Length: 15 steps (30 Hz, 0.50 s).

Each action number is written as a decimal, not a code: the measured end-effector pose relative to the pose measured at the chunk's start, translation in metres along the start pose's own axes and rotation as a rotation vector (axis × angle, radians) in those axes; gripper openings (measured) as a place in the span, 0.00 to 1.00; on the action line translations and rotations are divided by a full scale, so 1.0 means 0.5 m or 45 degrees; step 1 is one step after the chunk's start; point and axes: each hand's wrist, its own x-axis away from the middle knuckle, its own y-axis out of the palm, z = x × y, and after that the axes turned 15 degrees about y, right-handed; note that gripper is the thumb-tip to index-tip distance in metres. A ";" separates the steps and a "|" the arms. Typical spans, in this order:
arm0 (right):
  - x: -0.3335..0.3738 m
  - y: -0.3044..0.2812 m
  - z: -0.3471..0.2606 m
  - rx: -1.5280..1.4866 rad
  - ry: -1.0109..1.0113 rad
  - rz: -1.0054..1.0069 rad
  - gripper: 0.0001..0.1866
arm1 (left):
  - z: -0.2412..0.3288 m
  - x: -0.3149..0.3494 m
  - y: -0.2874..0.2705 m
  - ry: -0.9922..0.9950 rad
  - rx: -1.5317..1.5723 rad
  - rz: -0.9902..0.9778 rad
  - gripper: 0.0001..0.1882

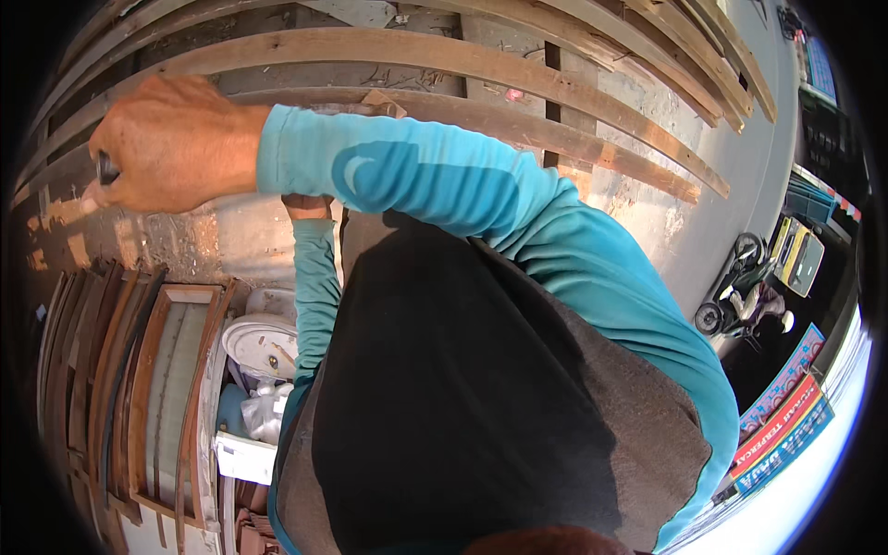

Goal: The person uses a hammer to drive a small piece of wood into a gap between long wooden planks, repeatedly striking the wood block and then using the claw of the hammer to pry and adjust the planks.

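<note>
My right arm, in a turquoise sleeve, reaches across to the upper left. At its end my right hand (171,143) is closed in a fist, back of the hand up. A small dark glossy piece (107,168) shows at its finger; whether it is a ring or the end of a held thing, I cannot tell. Under the right forearm, only a strip of my left hand (308,205) shows, its fingers hidden. Long wooden boards (398,46) lie beyond and beneath the right hand. Another board (481,118) runs just past the right forearm.
More timber (680,55) is stacked at the far right. To the left stand wooden frames (176,398), beside a white bucket lid (259,344) and a white box (245,458). A parked motorcycle (735,287) and a banner (782,430) are at the right.
</note>
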 end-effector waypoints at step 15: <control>-0.043 0.108 -0.034 0.145 -0.099 -0.355 0.27 | 0.206 0.146 0.084 0.264 -1.584 -0.573 0.41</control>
